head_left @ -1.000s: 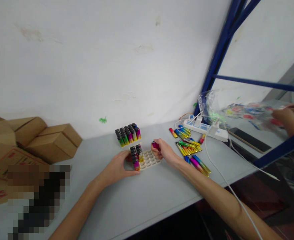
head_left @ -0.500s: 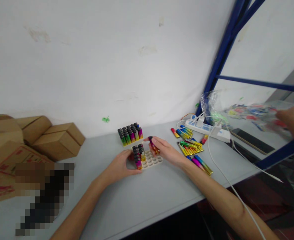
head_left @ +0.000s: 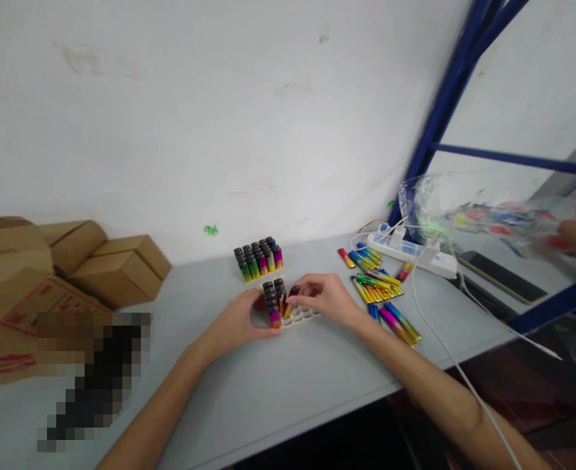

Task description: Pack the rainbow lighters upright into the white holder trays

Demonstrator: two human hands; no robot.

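Open tabletop (head_left: 268,391) nearside, standing lighters (head_left: 263,264) blocking behind, loose lighters (head_left: 378,282) cluttering the right

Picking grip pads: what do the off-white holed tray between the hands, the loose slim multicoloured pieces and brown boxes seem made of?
Off-white tray: probably moulded plastic, matte; pale, regularly celled, though pulp is possible.
Loose slim multicoloured pieces: glossy, metallic-looking, bright highlights; metal or foil-wrapped plastic, can't tell.
Brown boxes: likely cardboard, matte; flat panels, creased edges.

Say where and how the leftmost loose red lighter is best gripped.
Probably pinch the red lighter across its middle, by its long sides, from above: it is slim and lies flat. Its left side is open; blue-and-gold lighters lie close on its right.
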